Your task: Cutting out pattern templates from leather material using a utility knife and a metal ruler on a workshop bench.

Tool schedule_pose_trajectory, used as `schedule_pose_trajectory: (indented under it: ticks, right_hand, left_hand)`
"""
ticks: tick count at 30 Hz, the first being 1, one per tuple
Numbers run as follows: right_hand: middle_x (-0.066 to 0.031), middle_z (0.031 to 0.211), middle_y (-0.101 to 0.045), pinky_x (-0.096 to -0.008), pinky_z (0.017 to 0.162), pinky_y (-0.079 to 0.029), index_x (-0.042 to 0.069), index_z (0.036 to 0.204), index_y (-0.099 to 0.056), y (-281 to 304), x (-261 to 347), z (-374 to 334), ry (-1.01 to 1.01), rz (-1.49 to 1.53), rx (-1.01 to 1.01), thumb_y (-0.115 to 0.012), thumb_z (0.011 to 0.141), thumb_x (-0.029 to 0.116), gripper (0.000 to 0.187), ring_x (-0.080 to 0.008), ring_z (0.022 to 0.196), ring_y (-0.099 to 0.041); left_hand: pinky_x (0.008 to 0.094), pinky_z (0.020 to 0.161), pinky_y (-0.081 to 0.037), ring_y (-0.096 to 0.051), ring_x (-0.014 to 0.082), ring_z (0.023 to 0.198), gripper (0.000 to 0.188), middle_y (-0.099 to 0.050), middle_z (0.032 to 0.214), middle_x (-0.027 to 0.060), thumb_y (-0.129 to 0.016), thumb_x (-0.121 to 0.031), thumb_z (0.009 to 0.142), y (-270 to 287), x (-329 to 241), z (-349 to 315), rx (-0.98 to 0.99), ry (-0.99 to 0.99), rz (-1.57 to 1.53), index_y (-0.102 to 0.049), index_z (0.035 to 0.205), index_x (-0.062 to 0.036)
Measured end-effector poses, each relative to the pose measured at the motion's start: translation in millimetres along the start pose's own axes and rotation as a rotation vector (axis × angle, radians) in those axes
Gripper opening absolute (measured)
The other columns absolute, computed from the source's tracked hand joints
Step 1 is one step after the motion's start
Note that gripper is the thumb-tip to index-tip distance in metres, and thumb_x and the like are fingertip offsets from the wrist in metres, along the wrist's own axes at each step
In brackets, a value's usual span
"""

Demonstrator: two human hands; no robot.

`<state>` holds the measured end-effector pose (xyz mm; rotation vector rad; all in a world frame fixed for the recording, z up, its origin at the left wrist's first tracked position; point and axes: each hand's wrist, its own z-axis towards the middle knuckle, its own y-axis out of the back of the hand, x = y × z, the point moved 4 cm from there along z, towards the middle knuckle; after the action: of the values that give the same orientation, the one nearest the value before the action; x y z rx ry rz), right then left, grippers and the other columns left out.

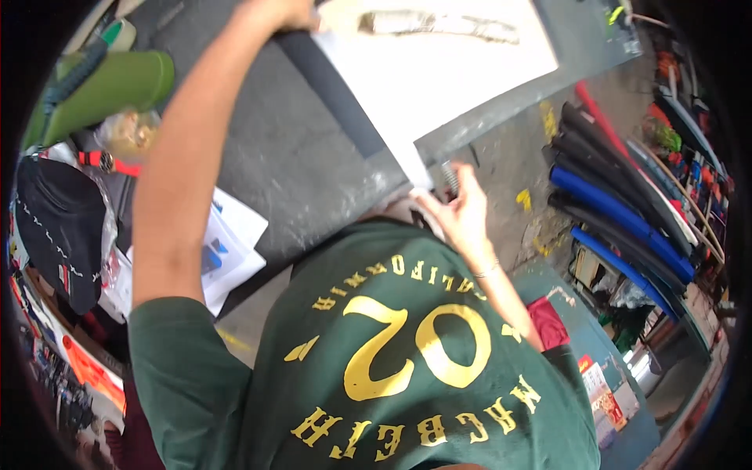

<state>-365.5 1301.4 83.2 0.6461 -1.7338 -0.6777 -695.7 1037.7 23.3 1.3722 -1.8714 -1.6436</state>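
A large white sheet lies on a dark, scuffed tabletop, with a dark strip along its left side. My left arm stretches far across the table, and my left hand rests by the sheet's far left corner; its fingers are partly cut off by the frame's upper edge. At the near table edge, a narrow white strip runs down from the sheet to my right hand. Between its curled fingers and thumb is a small grey ribbed thing. The thumb is close to the strip's end.
A wrinkled, shiny brownish strip lies on the sheet. Printed papers and a green cylinder are at left. Black and blue rolls stack up at right, beyond the concrete floor. A worn green surface stands at lower right.
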Motion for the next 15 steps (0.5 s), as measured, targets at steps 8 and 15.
schedule_pose_trajectory:
  ticks: [8,15]
  right_hand:
    - [-0.0207,0.096,-0.070,-0.0444,0.080,-0.057,0.003,0.114,-0.065,3.1,27.0,18.1,0.132,-0.241,0.147,-0.072,0.075,0.018,0.042,-0.0381,0.088,-0.071]
    - [-0.0193,0.083,-0.068,-0.0365,0.067,-0.056,0.002,0.110,-0.067,95.3,9.9,60.6,0.436,-0.266,-0.024,-0.076,0.075,0.013,0.038,-0.0290,0.071,-0.071]
  left_hand:
    - [0.0481,0.122,-0.031,-0.023,0.0454,0.154,0.106,-0.026,0.163,0.0337,-0.083,-0.053,0.079,-17.6,22.6,-39.2,-0.287,0.285,-0.053,-0.037,0.152,0.0100]
    - [0.0541,0.121,-0.031,-0.028,0.0497,0.150,0.082,-0.034,0.158,0.0298,-0.078,-0.041,0.089,12.8,-58.4,-125.1,-1.011,0.282,-0.343,-0.043,0.150,0.0014]
